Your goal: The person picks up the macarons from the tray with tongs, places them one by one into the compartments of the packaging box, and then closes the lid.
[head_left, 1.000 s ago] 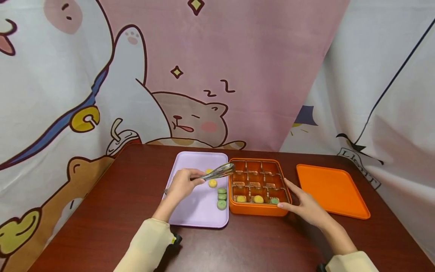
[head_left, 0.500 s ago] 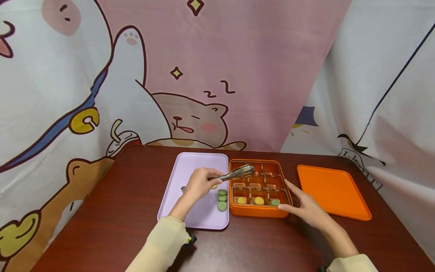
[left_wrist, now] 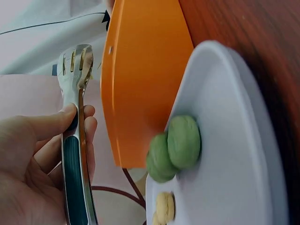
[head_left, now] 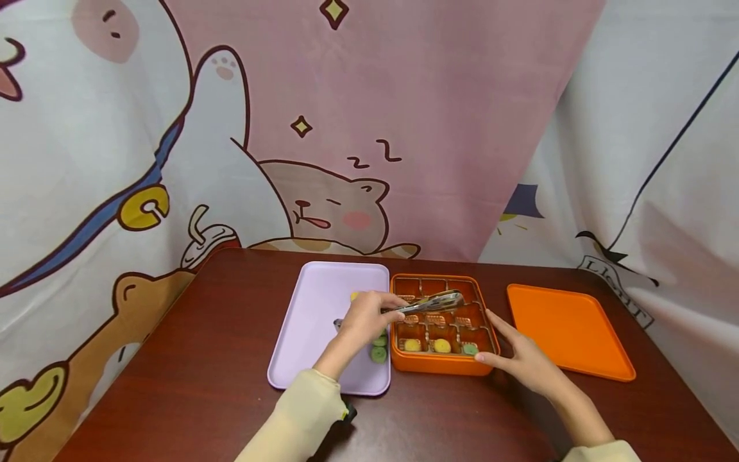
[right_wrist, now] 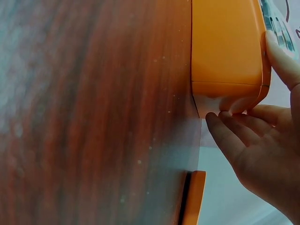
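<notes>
On the counter [head_left: 190,359], the box [head_left: 441,364] has the tray [head_left: 312,301] at nine o'clock and a flat panel [head_left: 568,330] at three; cakes [head_left: 442,346] sit in its six-o'clock row, tongs [head_left: 450,299] overhead.

the left hand [head_left: 366,319] has carried the silver metal tongs with dark green grips [head_left: 430,304] rightward from tray to box.
a second ago the hand was above the left half of the lilac rectangular tray [head_left: 312,333], the tongs' tips at the left rim of the square orange box [head_left: 441,364]; now it's near the tray's right edge, tips above the box's right-hand column. it now partly covers the round green pieces [head_left: 378,354]; the tray's near-left corner has come into view.
</notes>
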Demonstrator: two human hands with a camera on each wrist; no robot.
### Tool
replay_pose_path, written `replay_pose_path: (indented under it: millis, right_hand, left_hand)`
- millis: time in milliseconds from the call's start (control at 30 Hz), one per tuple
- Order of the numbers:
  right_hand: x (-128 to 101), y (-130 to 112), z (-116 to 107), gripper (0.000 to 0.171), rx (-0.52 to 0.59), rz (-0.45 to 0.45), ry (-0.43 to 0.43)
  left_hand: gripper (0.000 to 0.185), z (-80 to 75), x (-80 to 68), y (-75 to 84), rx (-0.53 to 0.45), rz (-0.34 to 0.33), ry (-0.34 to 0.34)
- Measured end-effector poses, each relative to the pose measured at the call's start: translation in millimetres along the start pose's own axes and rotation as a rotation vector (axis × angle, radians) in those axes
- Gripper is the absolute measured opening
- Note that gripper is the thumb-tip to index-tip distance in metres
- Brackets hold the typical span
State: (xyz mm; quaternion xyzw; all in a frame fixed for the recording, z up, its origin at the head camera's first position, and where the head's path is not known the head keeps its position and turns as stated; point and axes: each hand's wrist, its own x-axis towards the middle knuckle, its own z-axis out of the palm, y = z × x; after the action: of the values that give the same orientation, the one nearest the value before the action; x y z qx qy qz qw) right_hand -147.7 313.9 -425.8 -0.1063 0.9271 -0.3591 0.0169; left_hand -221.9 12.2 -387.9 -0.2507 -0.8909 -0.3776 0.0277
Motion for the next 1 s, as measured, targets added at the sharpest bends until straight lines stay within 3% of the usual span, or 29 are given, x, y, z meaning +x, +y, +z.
replay_pose_path:
  millis: [367,533,700,1000]
  right_hand:
    - [-8,-2,2,0.086,-0.005,0.009,0.004]
    - [-11,-2,2,0.086,0.013,0.018,0.000]
    - [-7,-2,1,0.087,0.015,0.027,-0.002]
    - [1,-3,-1,0.088,0.019,0.023,-0.001]
  left_hand:
    - [0.019,23.1,2.2,11.4,0.049,0.007,-0.021]
    - [0.019,29.9,3.4,13.0,0.074,-0.020,-0.037]
    - [0.022,27.3,8.1,14.9,0.104,-0.060,-0.088]
    - [0.028,20.6,16.6,15.1,0.134,-0.065,-0.125]
